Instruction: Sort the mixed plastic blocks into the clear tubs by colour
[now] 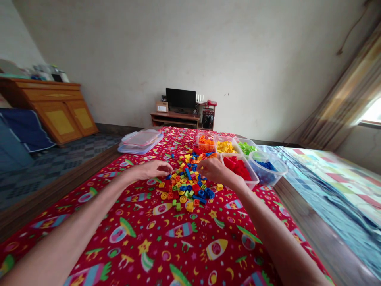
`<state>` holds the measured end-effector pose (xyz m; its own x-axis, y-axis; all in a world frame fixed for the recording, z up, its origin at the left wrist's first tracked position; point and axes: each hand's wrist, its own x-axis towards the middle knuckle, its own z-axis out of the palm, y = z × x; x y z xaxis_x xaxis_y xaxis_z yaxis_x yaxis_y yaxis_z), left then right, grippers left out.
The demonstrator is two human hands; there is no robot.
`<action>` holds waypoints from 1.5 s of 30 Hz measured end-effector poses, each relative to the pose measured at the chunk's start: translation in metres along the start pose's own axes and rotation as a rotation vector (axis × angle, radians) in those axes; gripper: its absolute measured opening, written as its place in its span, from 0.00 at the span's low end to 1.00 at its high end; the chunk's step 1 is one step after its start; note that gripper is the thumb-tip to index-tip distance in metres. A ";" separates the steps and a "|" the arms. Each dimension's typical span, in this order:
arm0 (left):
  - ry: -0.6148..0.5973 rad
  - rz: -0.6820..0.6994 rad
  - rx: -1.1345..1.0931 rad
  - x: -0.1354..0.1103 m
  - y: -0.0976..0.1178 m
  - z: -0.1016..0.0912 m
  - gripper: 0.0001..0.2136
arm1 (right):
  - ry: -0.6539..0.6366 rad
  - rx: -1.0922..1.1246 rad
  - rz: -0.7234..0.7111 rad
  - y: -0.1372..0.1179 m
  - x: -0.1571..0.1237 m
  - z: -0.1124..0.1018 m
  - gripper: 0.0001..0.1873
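A loose pile of coloured plastic building blocks (186, 183) lies on a red patterned cloth (178, 246). At the pile's left edge, my left hand (151, 170) is curled, its fingertips at a small blue building block (169, 176) that it seems to pinch. My right hand (214, 169) reaches over the pile's right side with fingers bent down and together. Those fingertips are partly hidden, and a bit of yellow shows by them. Just right of this hand stands a clear box of red blocks (236, 167).
Behind are boxes of orange blocks (206, 142), yellow blocks (225, 147) and green blocks (247, 148). A round tub (278, 173) holds blue blocks. Stacked plastic lids (140, 140) lie at the far left. A bed (327, 178) adjoins on the right; a monitor (181, 99) stands by the wall.
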<state>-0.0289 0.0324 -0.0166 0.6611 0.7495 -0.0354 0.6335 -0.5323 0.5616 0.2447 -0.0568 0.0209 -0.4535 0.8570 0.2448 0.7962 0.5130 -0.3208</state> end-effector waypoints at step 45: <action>0.283 0.189 0.238 0.047 0.043 0.039 0.14 | -0.056 -0.391 0.079 -0.003 0.014 0.057 0.16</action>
<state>0.0450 0.0289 -0.0262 0.6594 0.6906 0.2971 0.6085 -0.7224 0.3285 0.2133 -0.0434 -0.0264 -0.3972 0.9000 0.1794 0.9170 0.3970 0.0387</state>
